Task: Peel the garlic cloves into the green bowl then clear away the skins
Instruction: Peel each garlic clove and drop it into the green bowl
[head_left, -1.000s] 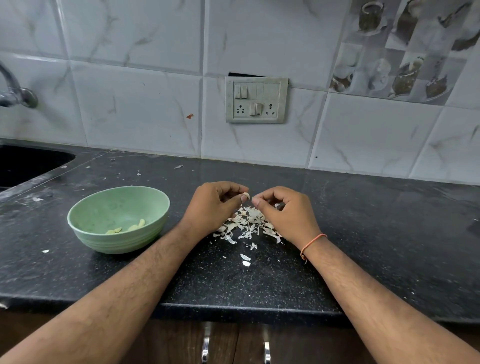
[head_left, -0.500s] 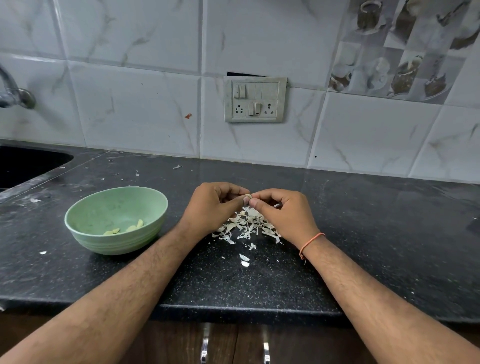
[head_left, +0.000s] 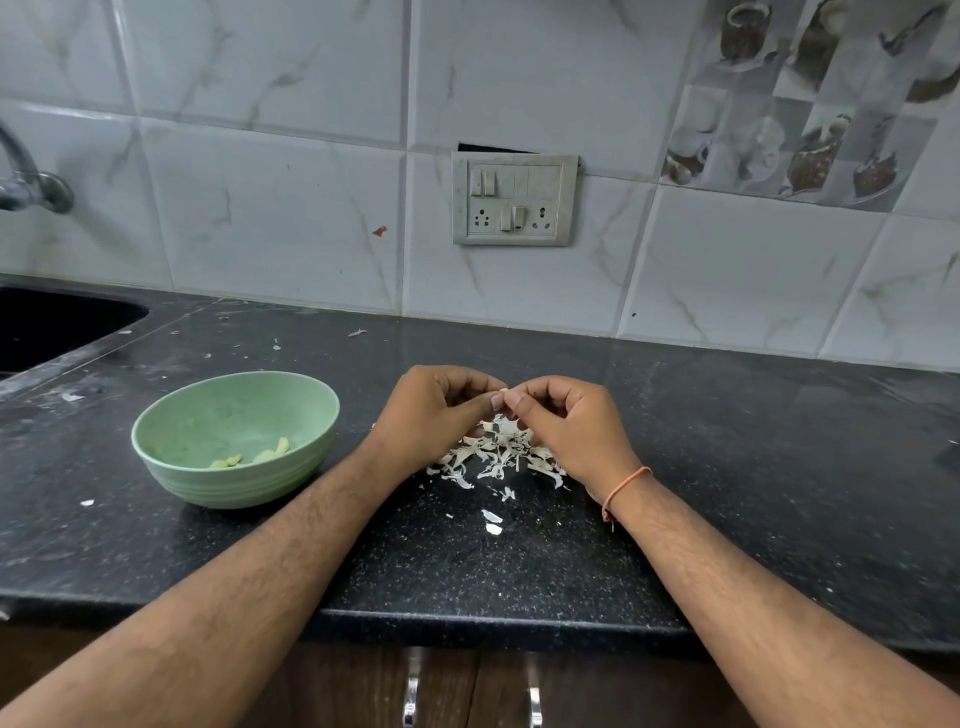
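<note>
A green bowl (head_left: 171, 441) stands on the black counter at the left, with a few peeled cloves (head_left: 270, 454) in its bottom. Just right of it my left hand (head_left: 431, 410) and my right hand (head_left: 571, 426) meet thumb to thumb. Between their fingertips they pinch a small garlic clove (head_left: 503, 391), mostly hidden by the fingers. A pile of white garlic skins (head_left: 498, 452) lies on the counter right under both hands.
Loose skin flakes (head_left: 492, 522) lie nearer the counter's front edge. A sink (head_left: 47, 327) and tap (head_left: 31, 182) are at the far left. A switch and socket plate (head_left: 514, 200) sits on the tiled wall behind.
My hands have drawn closer together over the skins and my fingers have shifted slightly on the clove. The bowl and the pile stay put.
</note>
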